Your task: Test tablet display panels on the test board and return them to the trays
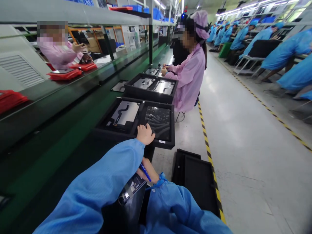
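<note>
My left hand (145, 134) reaches forward over a black two-compartment tray (138, 133). Its fingers are spread at the near left edge of a dark glossy panel (158, 122) in the right compartment; whether they touch it I cannot tell. In the left compartment lies a silver-backed screen panel (124, 113) with a black flex cable. My right hand (150, 170), partly covered by my left sleeve, is closed around a blue pen (145, 172). Just below it, at the bench edge, lies a flat device with exposed components (133, 188), half hidden by my sleeve.
Beyond my tray stands another black tray (151, 92) with silver panels. Black trays (197, 182) sit low on my right, beside a yellow-black floor line (206, 139). A co-worker in pink (190, 71) sits farther along the green bench (60, 143); another faces from across it, near red pouches (64, 74).
</note>
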